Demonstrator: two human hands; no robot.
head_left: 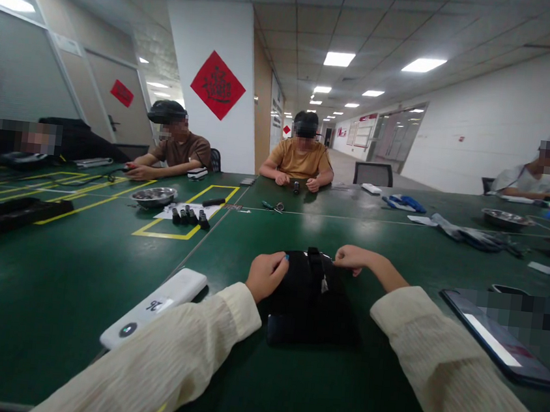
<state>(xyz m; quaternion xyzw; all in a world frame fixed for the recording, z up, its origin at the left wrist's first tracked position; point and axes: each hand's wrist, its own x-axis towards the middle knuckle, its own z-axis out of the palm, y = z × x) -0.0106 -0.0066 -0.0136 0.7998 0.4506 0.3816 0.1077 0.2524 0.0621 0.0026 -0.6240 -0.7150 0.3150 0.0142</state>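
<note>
A black fabric pouch (311,305) with a strap and a small metal zip pull lies on the green table (74,290) in front of me. My left hand (266,274) is curled closed on the pouch's upper left corner. My right hand (352,258) pinches the pouch's upper right edge, fingers pressed together. Both arms wear cream knit sleeves.
A white power bank (156,306) lies left of the pouch, a dark tablet (501,340) to the right. Across the table sit several people, with metal bowls (154,196), small black parts (189,217) on paper, black trays (3,217) and tools near them.
</note>
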